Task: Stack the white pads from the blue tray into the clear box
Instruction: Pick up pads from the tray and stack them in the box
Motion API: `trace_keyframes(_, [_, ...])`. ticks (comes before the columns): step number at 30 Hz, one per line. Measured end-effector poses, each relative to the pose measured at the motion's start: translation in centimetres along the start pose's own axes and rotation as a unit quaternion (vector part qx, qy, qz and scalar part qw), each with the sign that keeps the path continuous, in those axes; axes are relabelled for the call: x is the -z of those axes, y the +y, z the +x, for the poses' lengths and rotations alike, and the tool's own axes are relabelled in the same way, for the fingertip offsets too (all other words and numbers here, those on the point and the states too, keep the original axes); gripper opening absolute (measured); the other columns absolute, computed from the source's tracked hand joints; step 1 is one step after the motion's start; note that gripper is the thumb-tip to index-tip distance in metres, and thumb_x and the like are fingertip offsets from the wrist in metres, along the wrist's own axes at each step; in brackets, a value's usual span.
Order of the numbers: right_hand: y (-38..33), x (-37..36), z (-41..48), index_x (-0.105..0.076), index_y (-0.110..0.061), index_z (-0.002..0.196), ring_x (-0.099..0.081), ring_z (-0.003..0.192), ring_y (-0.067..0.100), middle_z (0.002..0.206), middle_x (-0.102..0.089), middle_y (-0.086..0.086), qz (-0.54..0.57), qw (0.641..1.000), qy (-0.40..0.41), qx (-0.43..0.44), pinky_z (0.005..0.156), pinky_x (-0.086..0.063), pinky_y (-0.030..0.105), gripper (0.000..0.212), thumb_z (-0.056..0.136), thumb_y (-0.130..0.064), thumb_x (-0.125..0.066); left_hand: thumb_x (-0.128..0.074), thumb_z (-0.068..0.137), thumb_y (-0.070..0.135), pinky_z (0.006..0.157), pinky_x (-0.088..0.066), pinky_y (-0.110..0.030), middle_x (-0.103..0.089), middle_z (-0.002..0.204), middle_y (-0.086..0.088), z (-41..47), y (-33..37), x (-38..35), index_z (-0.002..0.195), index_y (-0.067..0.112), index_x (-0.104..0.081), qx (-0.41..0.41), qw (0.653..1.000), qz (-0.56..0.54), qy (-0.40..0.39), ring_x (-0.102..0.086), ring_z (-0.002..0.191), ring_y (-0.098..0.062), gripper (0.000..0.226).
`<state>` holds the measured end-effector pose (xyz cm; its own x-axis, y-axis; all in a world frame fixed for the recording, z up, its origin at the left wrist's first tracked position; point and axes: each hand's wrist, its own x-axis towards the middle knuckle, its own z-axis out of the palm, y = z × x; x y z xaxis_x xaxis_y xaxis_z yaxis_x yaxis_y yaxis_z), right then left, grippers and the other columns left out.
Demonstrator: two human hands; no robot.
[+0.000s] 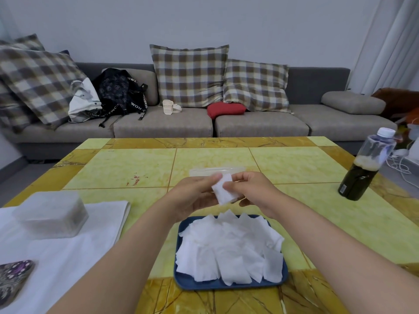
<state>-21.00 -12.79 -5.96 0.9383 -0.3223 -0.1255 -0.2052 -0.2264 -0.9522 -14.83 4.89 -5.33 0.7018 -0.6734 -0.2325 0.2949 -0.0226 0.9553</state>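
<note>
A blue tray (195,282) lies at the near edge of the table, heaped with several loose white pads (229,248). Above and beyond it, my left hand (195,196) and my right hand (251,189) together hold one white pad (223,192), each pinching a side of it. Right behind the hands stands the clear box (215,171); only its far rim shows, and its inside is hidden by my fingers.
A frosted plastic container (51,214) rests on a white cloth (68,252) at the left, with a patterned phone case (13,279) near the corner. A dark drink bottle (365,168) stands at the right. A grey sofa with cushions lies beyond the yellow table (136,168).
</note>
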Motion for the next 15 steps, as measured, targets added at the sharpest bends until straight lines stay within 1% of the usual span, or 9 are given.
trace_keyframes(3, [0.1,-0.1,0.0,-0.075,-0.019,0.107,-0.064,0.067,0.012,0.095,-0.077,0.003,0.017,1.0,-0.02,0.0,0.06,-0.049,0.028,0.023,0.085,-0.026,-0.077,-0.074,0.086,0.004,0.083,-0.06,-0.029,-0.075,0.112,-0.014,0.5,-0.6,-0.2,0.115,0.006,-0.068,-0.014,0.997,0.023,0.069,-0.074,0.1,-0.025,0.029])
trace_keyframes(5, [0.2,0.1,0.0,-0.073,-0.019,0.109,-0.063,0.065,0.012,0.096,-0.075,0.001,-0.01,1.0,-0.016,0.012,0.058,-0.049,0.026,0.025,0.087,-0.028,-0.076,-0.071,0.087,-0.001,0.076,-0.061,-0.028,-0.075,0.11,-0.015,0.9,-1.0,-0.2,0.114,0.005,-0.068,-0.007,0.994,0.01,0.108,-0.074,0.094,-0.024,0.028])
trace_keyframes(7, [0.5,0.8,0.0,-0.072,-0.022,0.104,-0.064,0.067,0.013,0.093,-0.072,-0.002,-0.118,0.991,-0.01,0.055,0.059,-0.053,0.031,0.02,0.086,-0.03,-0.076,-0.065,0.091,-0.001,0.069,-0.059,-0.027,-0.075,0.105,-0.014,1.1,-1.3,0.0,0.116,0.004,-0.066,0.003,0.99,0.007,0.141,-0.073,0.086,-0.022,0.026])
trace_keyframes(8, [0.8,1.1,0.0,-0.072,-0.024,0.098,-0.064,0.069,0.014,0.091,-0.071,-0.003,-0.183,0.98,-0.021,0.077,0.062,-0.056,0.033,0.014,0.085,-0.028,-0.076,-0.062,0.092,-0.001,0.066,-0.058,-0.026,-0.074,0.104,-0.013,1.2,-1.5,0.3,0.116,0.003,-0.065,0.007,0.987,0.004,0.16,-0.072,0.082,-0.021,0.025])
trace_keyframes(9, [1.2,1.6,-0.1,-0.073,-0.025,0.092,-0.065,0.069,0.011,0.089,-0.07,-0.005,-0.235,0.967,-0.04,0.087,0.063,-0.056,0.031,0.008,0.084,-0.024,-0.076,-0.06,0.093,-0.001,0.065,-0.058,-0.027,-0.073,0.103,-0.013,1.3,-1.5,0.5,0.117,0.003,-0.065,0.011,0.985,-0.002,0.173,-0.071,0.081,-0.021,0.025])
trace_keyframes(11, [1.6,2.4,-0.5,-0.074,-0.026,0.088,-0.062,0.064,-0.005,0.089,-0.069,-0.011,-0.292,0.949,-0.094,0.079,0.057,-0.049,0.014,0.01,0.085,-0.016,-0.074,-0.057,0.095,0.0,0.064,-0.056,-0.027,-0.07,0.106,-0.013,1.4,-1.6,0.7,0.118,0.005,-0.064,0.022,0.983,-0.017,0.179,-0.068,0.081,-0.022,0.025])
trace_keyframes(12, [1.8,2.6,-0.6,-0.075,-0.027,0.092,-0.061,0.068,-0.008,0.092,-0.069,-0.013,-0.316,0.939,-0.115,0.07,0.06,-0.046,0.01,0.013,0.085,-0.016,-0.074,-0.056,0.096,0.001,0.065,-0.055,-0.028,-0.069,0.107,-0.012,1.4,-1.7,0.7,0.119,0.006,-0.063,0.027,0.984,-0.018,0.174,-0.067,0.082,-0.022,0.025])
trace_keyframes(13, [2.1,2.7,-0.7,-0.075,-0.027,0.1,-0.062,0.077,-0.007,0.097,-0.069,-0.013,-0.344,0.928,-0.129,0.063,0.067,-0.048,0.011,0.017,0.085,-0.019,-0.074,-0.055,0.097,0.001,0.067,-0.054,-0.028,-0.068,0.107,-0.012,1.4,-1.7,0.6,0.119,0.008,-0.063,0.03,0.986,-0.011,0.165,-0.066,0.084,-0.022,0.025])
trace_keyframes(15, [2.7,2.8,-0.8,-0.074,-0.027,0.114,-0.063,0.094,0.003,0.108,-0.069,-0.013,-0.397,0.904,-0.154,0.041,0.081,-0.052,0.019,0.028,0.086,-0.026,-0.073,-0.055,0.096,0.002,0.069,-0.054,-0.028,-0.068,0.109,-0.012,1.4,-2.0,0.3,0.12,0.009,-0.063,0.029,0.988,0.018,0.148,-0.065,0.088,-0.021,0.026])
